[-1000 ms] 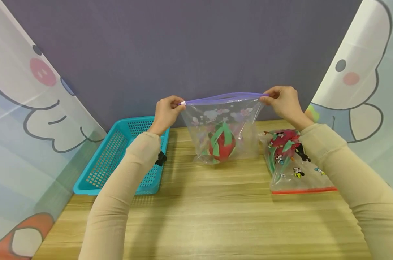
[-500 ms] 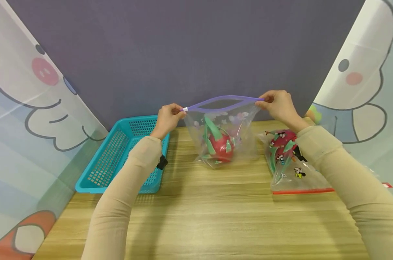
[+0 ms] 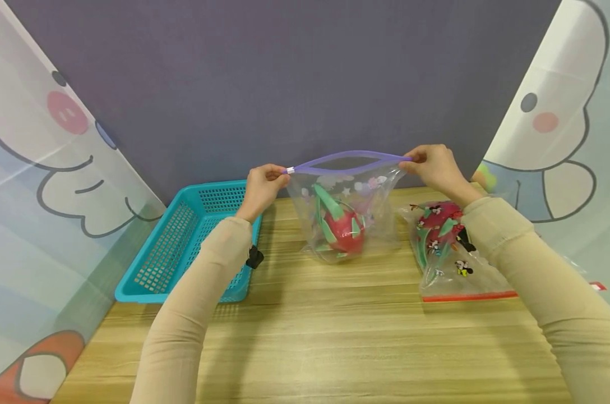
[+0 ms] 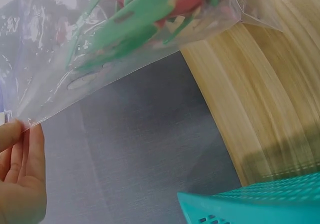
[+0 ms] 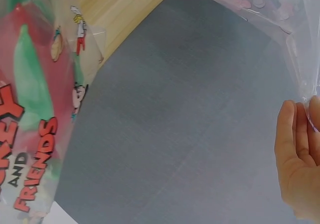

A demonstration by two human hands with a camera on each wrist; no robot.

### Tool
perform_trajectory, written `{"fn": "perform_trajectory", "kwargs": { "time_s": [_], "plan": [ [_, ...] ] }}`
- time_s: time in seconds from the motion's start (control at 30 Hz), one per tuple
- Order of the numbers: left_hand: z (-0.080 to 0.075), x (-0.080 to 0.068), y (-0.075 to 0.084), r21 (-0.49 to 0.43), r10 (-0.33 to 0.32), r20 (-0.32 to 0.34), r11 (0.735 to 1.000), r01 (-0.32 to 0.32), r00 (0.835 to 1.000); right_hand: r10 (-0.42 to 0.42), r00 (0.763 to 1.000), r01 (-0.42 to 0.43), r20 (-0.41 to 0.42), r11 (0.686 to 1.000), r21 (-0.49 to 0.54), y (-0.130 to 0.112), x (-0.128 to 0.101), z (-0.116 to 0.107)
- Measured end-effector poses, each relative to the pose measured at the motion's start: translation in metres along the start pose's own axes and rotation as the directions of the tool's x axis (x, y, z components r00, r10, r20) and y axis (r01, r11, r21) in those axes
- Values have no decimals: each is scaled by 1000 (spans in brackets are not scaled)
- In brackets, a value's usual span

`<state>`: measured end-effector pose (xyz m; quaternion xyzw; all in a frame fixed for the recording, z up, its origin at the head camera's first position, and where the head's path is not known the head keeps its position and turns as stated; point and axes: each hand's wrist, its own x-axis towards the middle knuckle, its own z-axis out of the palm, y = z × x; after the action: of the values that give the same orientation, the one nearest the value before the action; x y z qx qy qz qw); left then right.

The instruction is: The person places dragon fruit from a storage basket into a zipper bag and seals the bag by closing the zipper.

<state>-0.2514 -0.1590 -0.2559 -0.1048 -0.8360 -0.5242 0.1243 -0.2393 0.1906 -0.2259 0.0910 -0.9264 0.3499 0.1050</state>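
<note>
A clear zip bag (image 3: 380,224) with a purple zip strip and printed pictures hangs upright between both hands, its mouth parted. Inside it sits a red dragon fruit (image 3: 346,231) with green leaf tips, also visible in the left wrist view. My left hand (image 3: 262,188) pinches the bag's left top corner beside the white slider (image 3: 290,170). At the right top corner, my right hand (image 3: 436,168) pinches the purple strip between thumb and fingers. In the right wrist view only part of the right hand (image 5: 300,159) shows, at the edge.
A turquoise plastic basket (image 3: 128,289) stands left on the wooden table (image 3: 335,336). To the right lies a second zip bag (image 3: 466,283) with a red strip and cartoon prints, holding another dragon fruit (image 3: 438,219). A dark wall (image 3: 305,78) rises behind.
The bag's mouth has spread from nearly flat to a wider gap. Both hands have come slightly lower and a little closer together, and the dragon fruit has tilted inside the bag.
</note>
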Motion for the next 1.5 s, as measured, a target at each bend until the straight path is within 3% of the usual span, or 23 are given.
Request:
{"fn": "perform_trajectory", "kwargs": {
  "time_s": [0.23, 0.33, 0.4, 0.5, 0.57, 0.7, 0.77, 0.83, 0.97, 1.17, 1.3, 1.5],
  "plan": [
    [7, -2, 1, -50, 4, -35, 999, -5, 999, -70, 996, 71, -60, 997, 11, -18, -3, -1],
    [11, -2, 2, -81, 30, -41, 996, -33, 999, -151, 979, 158, -138, 986, 45, -34, -5, 4],
    [14, -2, 1, -97, 55, -40, 994, -58, 998, -235, 955, 248, -183, 967, 53, -46, -7, 10],
    [18, -3, 1, -108, 85, -44, 990, -89, 995, -389, 896, 408, -213, 911, 53, -65, -8, 24],
    [21, -5, 1, -111, 102, -51, 988, -107, 994, -509, 835, 528, -210, 848, 40, -77, -7, 37],
    [24, -10, 8, -131, 132, -51, 982, -137, 990, -697, 707, 704, -119, 709, 31, -97, -2, 63],
    [25, -14, 16, -148, 146, -36, 978, -150, 989, -737, 672, 740, -71, 671, 36, -102, 2, 73],
    [25, -19, 24, -172, 161, -19, 972, -162, 987, -739, 673, 740, -33, 672, 40, -104, 6, 78],
    [27, -26, 33, -169, 175, -22, 970, -176, 984, -694, 719, 693, 22, 720, 36, -104, 11, 84],
    [33, -24, 20, -161, 204, -36, 965, -207, 978, -637, 769, 634, 49, 771, 59, -103, 12, 90],
    [37, -21, 13, -190, 225, -39, 955, -228, 974, -626, 780, 623, 25, 780, 60, -101, 13, 91],
    [31, -31, 31, -208, 222, -37, 952, -225, 974, -644, 764, 643, 41, 765, 48, -103, 16, 88]
  ]
}}
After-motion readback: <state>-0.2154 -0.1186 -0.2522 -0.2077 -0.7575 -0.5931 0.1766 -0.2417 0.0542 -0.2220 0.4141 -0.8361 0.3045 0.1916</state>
